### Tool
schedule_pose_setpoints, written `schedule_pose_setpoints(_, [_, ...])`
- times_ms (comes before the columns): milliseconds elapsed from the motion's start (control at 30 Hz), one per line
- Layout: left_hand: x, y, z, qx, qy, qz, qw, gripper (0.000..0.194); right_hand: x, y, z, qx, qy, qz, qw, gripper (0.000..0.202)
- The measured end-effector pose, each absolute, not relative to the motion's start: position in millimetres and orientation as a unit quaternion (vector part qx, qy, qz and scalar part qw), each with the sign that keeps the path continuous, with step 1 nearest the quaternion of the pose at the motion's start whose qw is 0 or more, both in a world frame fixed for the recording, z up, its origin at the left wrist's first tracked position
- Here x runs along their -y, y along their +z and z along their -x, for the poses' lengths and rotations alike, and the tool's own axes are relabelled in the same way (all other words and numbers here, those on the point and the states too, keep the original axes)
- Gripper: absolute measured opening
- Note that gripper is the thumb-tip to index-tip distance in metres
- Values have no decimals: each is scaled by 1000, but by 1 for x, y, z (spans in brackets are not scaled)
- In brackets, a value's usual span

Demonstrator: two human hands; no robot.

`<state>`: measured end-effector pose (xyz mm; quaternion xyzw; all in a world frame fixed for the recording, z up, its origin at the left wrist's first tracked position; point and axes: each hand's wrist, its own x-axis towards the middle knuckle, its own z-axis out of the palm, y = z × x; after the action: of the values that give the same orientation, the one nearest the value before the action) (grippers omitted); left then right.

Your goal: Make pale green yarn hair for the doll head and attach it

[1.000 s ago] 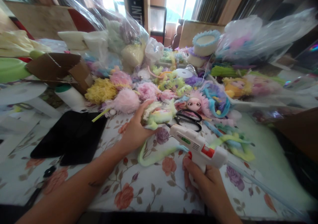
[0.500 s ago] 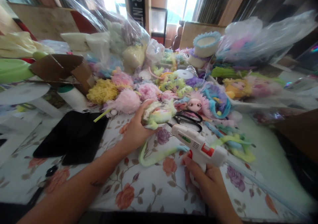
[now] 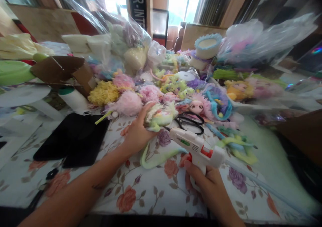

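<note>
My left hand point(image 3: 141, 129) is closed around a doll's head point(image 3: 162, 115) with pale green and cream fuzzy hair, held above the tablecloth. In my right hand point(image 3: 201, 176) is a white glue gun point(image 3: 195, 143) with a red trigger; a finger rests on that trigger. The nozzle points left, close to the lower edge of the doll's head; whether it touches I cannot tell. A pale green-and-blue fuzzy strip point(image 3: 161, 160) lies below the head. Black-handled scissors point(image 3: 192, 123) rest just behind the glue gun.
A pink-haired doll head point(image 3: 196, 106) and several fluffy pompoms point(image 3: 128, 102) are heaped behind my hands. Black flat panels point(image 3: 83, 136) lie at left, beside a thread cone point(image 3: 72, 97). More green fuzzy strips point(image 3: 238, 146) lie at right on the flowered tablecloth point(image 3: 141, 195).
The glue gun has moved slightly left and down, its nozzle now nearer the underside of the doll's head. My left hand has stayed almost still.
</note>
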<state>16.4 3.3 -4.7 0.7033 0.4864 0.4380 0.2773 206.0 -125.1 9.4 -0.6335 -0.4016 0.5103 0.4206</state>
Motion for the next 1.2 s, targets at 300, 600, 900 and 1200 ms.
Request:
schedule_pose_setpoints(300, [-1, -5, -18, -477, 433, -716, 269, 83, 124, 8, -208, 443, 500, 632, 393, 32])
schedule_pose_setpoints(600, [-2, -7, -17, -475, 440, -710, 278, 85, 124, 12, -206, 432, 497, 637, 400, 34])
schedule_pose_setpoints(900, [-2, -4, -18, -487, 434, -707, 273, 85, 125, 10, -208, 422, 490, 652, 395, 35])
schedule_pose_setpoints(1200, [-3, -4, -17, -469, 452, -705, 280, 82, 126, 9, -211, 407, 509, 655, 383, 38])
